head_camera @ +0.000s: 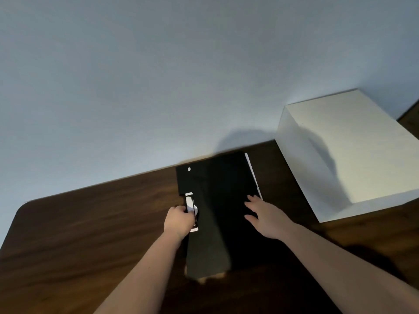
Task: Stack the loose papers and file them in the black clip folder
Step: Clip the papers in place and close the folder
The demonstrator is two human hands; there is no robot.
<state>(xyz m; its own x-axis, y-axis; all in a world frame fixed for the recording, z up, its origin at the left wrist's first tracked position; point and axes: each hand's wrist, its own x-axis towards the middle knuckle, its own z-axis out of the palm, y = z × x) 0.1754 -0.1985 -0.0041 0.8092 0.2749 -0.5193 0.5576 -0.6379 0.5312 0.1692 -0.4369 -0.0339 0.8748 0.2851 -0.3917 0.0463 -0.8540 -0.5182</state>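
Note:
The black clip folder (217, 200) lies flat and closed on the dark wooden table (90, 234), its far end near the wall. A thin white edge of papers (253, 175) shows along its right side. My left hand (178, 220) is curled around the white and black clip (191, 206) on the folder's left edge. My right hand (265, 215) rests palm down on the cover near the right edge, fingers spread. Most of the papers are hidden under the cover.
A large white box (347, 150) stands on the table to the right of the folder, close to the wall. A pale wall (158, 75) runs behind the table. The table's rounded left corner (25, 206) shows at the left.

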